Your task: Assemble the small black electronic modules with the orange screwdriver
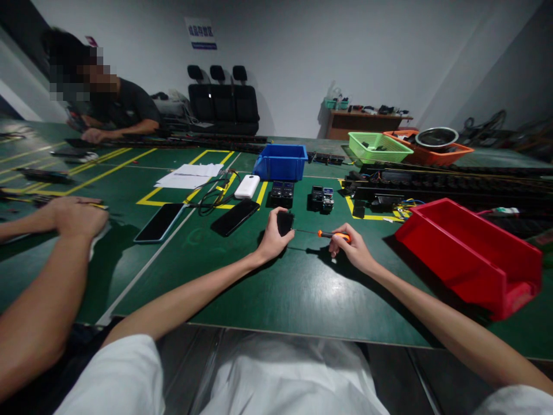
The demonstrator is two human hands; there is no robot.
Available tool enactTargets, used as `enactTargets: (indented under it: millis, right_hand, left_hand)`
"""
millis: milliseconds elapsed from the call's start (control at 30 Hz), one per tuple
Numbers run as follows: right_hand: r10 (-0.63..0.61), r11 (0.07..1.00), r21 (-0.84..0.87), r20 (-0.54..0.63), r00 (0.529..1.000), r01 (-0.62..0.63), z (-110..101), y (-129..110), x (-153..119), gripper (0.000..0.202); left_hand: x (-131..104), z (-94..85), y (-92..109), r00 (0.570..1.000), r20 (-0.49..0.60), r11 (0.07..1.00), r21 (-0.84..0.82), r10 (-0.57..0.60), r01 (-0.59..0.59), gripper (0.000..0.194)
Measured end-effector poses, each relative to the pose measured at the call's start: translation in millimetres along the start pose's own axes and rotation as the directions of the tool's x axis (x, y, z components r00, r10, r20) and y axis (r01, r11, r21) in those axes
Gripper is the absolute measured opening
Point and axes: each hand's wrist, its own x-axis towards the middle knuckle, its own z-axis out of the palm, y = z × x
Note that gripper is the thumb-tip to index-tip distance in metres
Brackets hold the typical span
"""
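Curling snugly around a small black boxy part (284, 222), the left hand (273, 240) holds it over the glossy green tabletop (302, 300), while the right hand (353, 248) wraps firmly round a slim orange-and-black-handled screwdriver (327, 234), its thin shaft aimed at the part, any contact too small to tell.

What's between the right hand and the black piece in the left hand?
In the head view, an orange-handled screwdriver points from the right hand toward the black piece in the left hand.
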Motion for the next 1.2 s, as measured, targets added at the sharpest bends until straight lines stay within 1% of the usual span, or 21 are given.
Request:
enactTargets:
  millis: [200,367,633,1200]
  right_hand:
    - [0.009,1.0,-0.012,0.028,1.0,-0.009,-0.7,-1.5,0.0,0.026]
    - [-0.004,1.0,-0.013,0.023,1.0,0.005,-1.1,-2.7,-1.1,0.031]
    - [-0.004,0.999,-0.037,0.016,1.0,0.004,-1.6,-2.0,0.2,0.028]
    - [0.011,1.0,-0.018,0.011,1.0,-0.011,-1.8,-0.8,0.6,0.029]
  left_hand:
    - [1.2,0.6,-1.0,1.0,-0.004,1.0,0.002,-0.008,0.008,0.055]
    - [1.7,0.5,-0.7,1.0,0.01,1.0,-0.001,-0.013,0.013,0.054]
    - [4.1,0.8,-2.1,1.0,0.011,1.0,-0.02,-0.018,0.019,0.054]
    - [4.8,1.1,-3.0,1.0,0.014,1.0,0.002,-0.021,0.021,0.053]
